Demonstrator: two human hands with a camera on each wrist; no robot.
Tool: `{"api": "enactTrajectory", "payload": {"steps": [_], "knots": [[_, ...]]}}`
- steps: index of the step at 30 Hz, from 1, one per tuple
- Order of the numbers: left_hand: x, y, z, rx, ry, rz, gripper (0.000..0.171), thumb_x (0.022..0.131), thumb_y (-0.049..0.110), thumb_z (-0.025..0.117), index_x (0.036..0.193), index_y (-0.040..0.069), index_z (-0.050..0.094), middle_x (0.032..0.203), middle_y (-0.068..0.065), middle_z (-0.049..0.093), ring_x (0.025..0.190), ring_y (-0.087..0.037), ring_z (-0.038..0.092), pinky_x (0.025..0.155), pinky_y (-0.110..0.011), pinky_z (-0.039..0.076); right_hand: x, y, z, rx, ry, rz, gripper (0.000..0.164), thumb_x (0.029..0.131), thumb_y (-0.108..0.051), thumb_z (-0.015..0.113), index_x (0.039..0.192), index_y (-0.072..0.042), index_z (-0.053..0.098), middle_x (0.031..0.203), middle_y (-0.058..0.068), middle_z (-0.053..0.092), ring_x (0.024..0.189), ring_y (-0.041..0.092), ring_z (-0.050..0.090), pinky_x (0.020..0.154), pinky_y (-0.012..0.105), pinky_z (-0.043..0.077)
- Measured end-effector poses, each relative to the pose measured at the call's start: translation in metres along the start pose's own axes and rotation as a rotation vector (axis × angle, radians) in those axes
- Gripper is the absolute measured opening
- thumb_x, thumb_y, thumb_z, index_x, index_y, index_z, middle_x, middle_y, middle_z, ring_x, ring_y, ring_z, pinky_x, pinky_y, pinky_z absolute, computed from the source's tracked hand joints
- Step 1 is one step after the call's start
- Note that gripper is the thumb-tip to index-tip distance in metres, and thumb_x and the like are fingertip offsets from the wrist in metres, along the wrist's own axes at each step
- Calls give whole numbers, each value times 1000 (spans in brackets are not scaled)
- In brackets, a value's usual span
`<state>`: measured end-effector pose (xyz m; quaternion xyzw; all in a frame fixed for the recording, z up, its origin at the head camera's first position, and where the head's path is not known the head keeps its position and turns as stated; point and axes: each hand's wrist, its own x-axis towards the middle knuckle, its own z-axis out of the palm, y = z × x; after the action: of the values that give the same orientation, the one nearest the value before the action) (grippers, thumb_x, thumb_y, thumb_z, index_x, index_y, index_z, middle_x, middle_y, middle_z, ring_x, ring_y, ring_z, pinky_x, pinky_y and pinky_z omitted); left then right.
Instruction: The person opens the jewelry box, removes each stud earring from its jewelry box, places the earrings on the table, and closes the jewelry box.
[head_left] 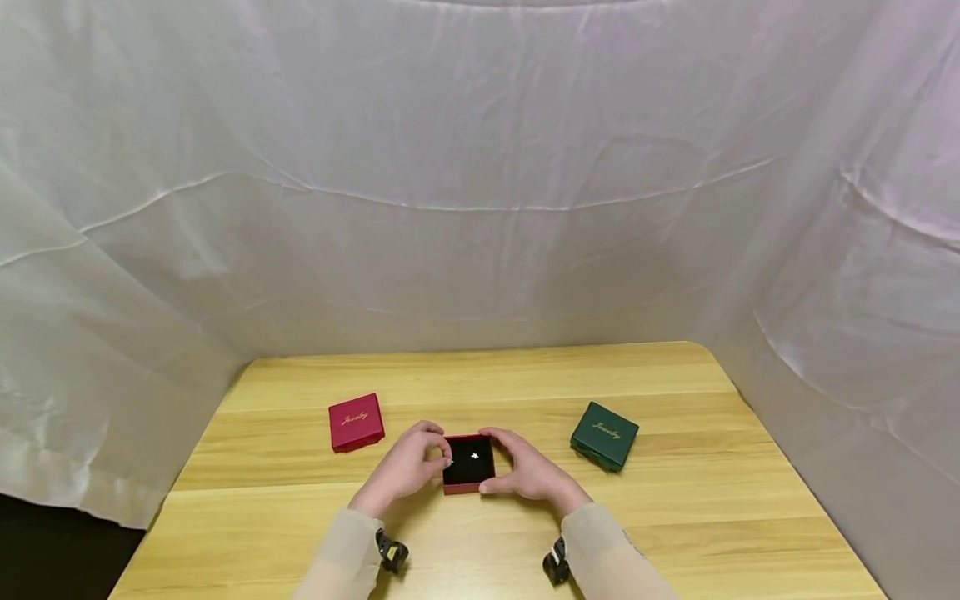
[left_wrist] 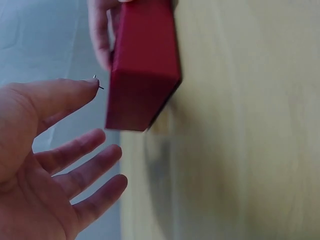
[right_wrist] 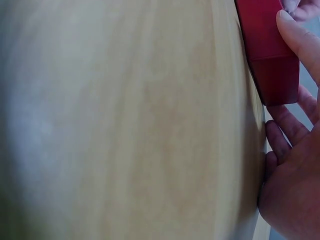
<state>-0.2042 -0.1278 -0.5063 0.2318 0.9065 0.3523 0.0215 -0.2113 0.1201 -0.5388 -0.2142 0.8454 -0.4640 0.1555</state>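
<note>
Head view: our left grip [head_left: 407, 463] pinches a small pin [head_left: 452, 462]; our right grip [head_left: 531, 472] clasps the open red box [head_left: 465, 488] between them, a star stud [head_left: 475, 456] on its black lining [head_left: 467, 472].

Curtained booth — pale cloth [head_left: 480, 267] behind and beside a table [head_left: 720, 533].

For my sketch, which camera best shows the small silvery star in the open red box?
The head view: it looks down on the star against black lining. Both wrist views miss it, showing the box from outside.
</note>
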Motion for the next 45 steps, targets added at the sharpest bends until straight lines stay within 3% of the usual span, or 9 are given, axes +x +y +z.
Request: {"api": "enactTrajectory", "payload": {"steps": [7,16,28,37,45], "knots": [[-17,-2,-20,10,44,-46,15,87,5,73,80,17,67,113,-13,61,107,-32,57,94,-50,48,-1,0,1,0,6,1,89,75,-36,86,149,-19,40,149,8,40,138,30,33,112,55,25],[-47,-19,-40,44,75,-118,20,86,3,73,76,19,65,98,1,62,99,-25,60,92,-49,48,-1,0,2,-5,13,1,89,74,-36,86,149,-20,40,149,7,40,138,30,32,112,55,25],[-73,-35,-50,57,34,-92,16,81,2,74,76,15,67,92,3,62,94,-26,60,88,-52,49,-1,0,1,-11,12,8,90,74,-38,86,149,-20,40,150,7,39,139,30,31,112,55,24],[-90,-44,-50,57,26,-180,21,79,3,78,69,18,68,108,-13,61,102,-34,58,95,-56,44,-2,-2,1,-27,7,17,90,74,-39,86,149,-21,39,151,8,38,139,31,31,112,55,25],[-97,-47,-48,45,0,-155,21,76,2,80,67,18,70,113,-19,61,107,-43,56,96,-61,42,-1,-1,1,-20,12,9,90,75,-38,86,150,-20,39,150,6,39,139,29,31,112,54,24]]}}
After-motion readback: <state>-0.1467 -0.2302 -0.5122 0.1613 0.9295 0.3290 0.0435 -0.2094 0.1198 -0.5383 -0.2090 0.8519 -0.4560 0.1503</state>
